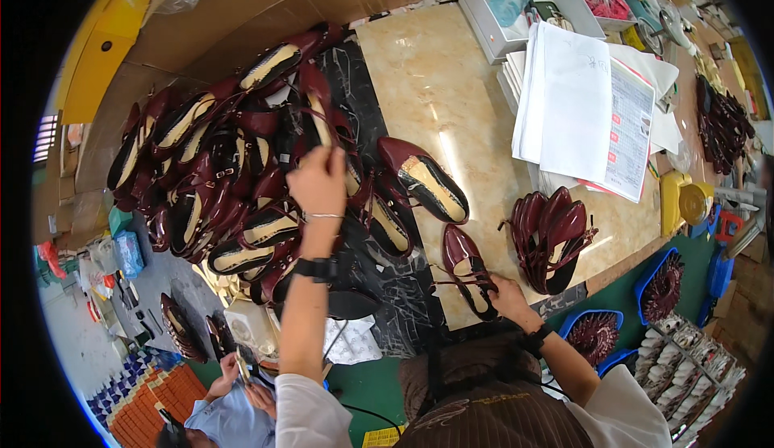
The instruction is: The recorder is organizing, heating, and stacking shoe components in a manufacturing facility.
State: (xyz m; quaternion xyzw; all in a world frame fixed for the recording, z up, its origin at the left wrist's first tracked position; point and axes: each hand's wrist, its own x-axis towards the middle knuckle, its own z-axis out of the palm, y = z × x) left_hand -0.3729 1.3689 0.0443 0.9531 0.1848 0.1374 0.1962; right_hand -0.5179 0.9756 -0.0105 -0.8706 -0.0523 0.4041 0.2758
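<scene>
Burgundy patent flat shoes with pointed toes, thin straps and tan insoles lie in a large heap [201, 158] on the left of the table. Over the heap's right side, my left hand [318, 180] is closed at the heel end of a burgundy shoe [316, 93] whose toe points away from me. Near the front edge, my right hand [509, 299] grips the heel of another strapped shoe [459, 248], which rests on the tabletop. A loose shoe [423, 178] lies between the two hands. To the right, several shoes stand packed together in a cluster [552, 234].
Papers [580, 109] and a white bin [484, 29] occupy the table's far right. Blue baskets [595, 316] of shoes sit beyond the right edge. At lower left, another person in a light blue shirt [242, 416] works with their hands raised. A cardboard wall [306, 0] borders the heap.
</scene>
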